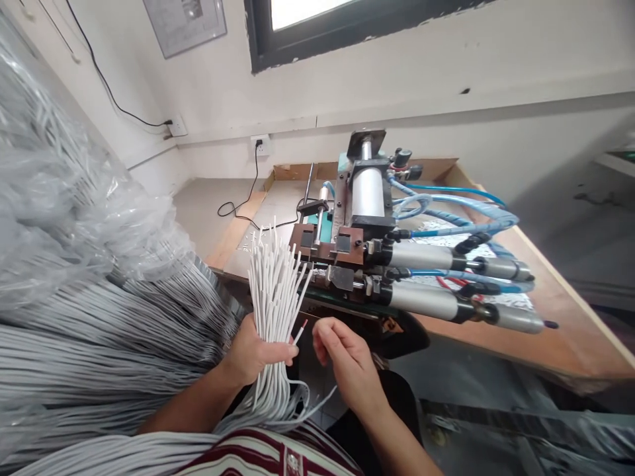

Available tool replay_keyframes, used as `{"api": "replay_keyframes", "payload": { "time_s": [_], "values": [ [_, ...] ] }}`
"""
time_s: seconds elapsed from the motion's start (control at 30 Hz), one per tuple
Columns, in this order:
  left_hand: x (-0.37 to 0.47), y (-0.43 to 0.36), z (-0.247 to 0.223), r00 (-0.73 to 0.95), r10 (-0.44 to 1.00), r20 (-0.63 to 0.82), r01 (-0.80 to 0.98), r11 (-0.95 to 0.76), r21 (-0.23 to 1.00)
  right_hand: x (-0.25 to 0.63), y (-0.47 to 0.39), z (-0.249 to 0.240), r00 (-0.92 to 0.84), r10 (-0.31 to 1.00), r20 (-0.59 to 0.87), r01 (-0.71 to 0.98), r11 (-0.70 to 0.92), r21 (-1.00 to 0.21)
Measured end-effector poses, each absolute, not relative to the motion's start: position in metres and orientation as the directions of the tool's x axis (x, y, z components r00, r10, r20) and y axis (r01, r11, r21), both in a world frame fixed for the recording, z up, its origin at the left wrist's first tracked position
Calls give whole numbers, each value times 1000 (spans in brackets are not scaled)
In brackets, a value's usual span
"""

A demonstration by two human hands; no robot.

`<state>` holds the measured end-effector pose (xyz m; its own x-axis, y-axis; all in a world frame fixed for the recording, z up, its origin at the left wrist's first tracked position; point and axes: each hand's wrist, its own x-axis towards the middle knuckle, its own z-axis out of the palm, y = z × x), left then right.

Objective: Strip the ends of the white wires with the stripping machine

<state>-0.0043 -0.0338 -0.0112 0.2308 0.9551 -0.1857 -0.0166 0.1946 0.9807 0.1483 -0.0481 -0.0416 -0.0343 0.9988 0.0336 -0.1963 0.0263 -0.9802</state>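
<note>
A thick bundle of white cables (274, 294) stands upright in my left hand (258, 352), whose fingers and thumb wrap around its lower part. The cut ends fan out at the top, and the lower lengths hang and curve toward my lap. One short cable end (301, 330) with a reddish tip sticks out beside my left thumb. Just right of it is my right hand (344, 357), apart from the bundle, with its fingers curled in; whether something small is pinched there is hidden. Beyond both hands stands a pneumatic machine (347, 244) with brown jaw blocks.
Long grey cables (114, 344) partly covered by clear plastic (99, 178) fill the left side. Silver air cylinders (421, 297) and blue hoses (461, 205) extend right over the wooden-edged bench (540, 350). A black power cord (256, 165) runs to a wall socket.
</note>
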Motion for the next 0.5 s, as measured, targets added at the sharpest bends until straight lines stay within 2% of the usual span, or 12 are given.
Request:
{"api": "replay_keyframes", "payload": {
  "time_s": [0.17,0.27,0.4,0.5],
  "values": [
    [-5,-32,-11,254,948,-192,14,195,981,153,-39,-24,-262,963,63,-80,44,-996],
    [-7,-30,-8,293,935,-202,28,202,979,158,-34,-18,-347,937,25,-38,12,-999],
    [-11,-29,-6,351,908,-228,166,180,970,165,-29,-9,-481,877,-16,-23,-31,-999],
    [-12,-28,-8,316,925,-211,225,143,964,173,-25,-8,-521,851,61,-15,62,-998]
  ]
}}
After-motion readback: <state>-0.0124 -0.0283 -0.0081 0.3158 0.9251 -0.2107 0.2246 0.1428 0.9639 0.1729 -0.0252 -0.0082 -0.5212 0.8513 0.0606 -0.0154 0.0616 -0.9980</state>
